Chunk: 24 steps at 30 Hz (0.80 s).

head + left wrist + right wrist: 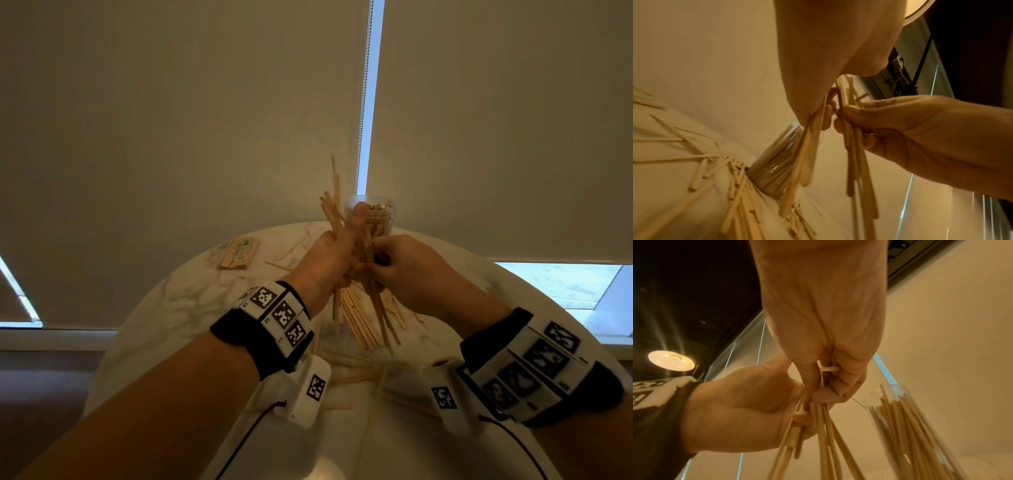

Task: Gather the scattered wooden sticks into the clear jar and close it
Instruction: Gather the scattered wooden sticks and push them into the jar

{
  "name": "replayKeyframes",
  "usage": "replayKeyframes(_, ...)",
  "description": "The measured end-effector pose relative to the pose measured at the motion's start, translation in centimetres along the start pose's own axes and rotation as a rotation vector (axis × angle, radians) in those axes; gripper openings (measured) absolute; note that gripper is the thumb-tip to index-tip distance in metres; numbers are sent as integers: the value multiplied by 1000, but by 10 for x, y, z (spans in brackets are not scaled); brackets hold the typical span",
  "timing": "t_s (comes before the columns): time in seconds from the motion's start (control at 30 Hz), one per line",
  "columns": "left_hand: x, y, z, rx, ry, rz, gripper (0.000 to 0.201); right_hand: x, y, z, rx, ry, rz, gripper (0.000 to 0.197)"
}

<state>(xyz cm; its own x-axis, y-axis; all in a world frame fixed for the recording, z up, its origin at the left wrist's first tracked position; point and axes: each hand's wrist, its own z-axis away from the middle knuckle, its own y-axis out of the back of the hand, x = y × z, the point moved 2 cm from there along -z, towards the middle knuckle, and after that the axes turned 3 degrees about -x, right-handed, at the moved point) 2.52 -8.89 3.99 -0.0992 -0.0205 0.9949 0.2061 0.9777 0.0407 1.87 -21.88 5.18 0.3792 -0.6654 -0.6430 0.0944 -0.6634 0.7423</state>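
A bundle of thin wooden sticks [346, 274] stands nearly upright above the round marble table [191, 298]. My left hand [329, 257] grips the bundle with the thumb up along it. My right hand [404, 270] pinches several sticks of the same bundle from the right. Just behind both hands stands the clear jar [375, 216], open on top and filled with sticks; its lid is not in view. The left wrist view shows the jar [777, 164] beyond the held sticks [807, 154]. In the right wrist view the jar [900, 418] stands to the right of the gripped sticks [824, 434].
Loose sticks [356, 370] lie scattered on the table under and in front of my hands. A flat pack of wooden sticks [239, 253] lies at the far left of the table. Roller blinds [171, 137] hang close behind the table.
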Motion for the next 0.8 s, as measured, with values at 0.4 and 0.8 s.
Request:
replayKeyframes(0.4, -25, 24, -48, 189, -78, 101, 15, 11, -18, -46, -26, 41, -23, 8)
replayKeyframes(0.8, -22, 18, -66, 222, -46, 327, 24, 25, -9, -53, 30, 1, -50, 9)
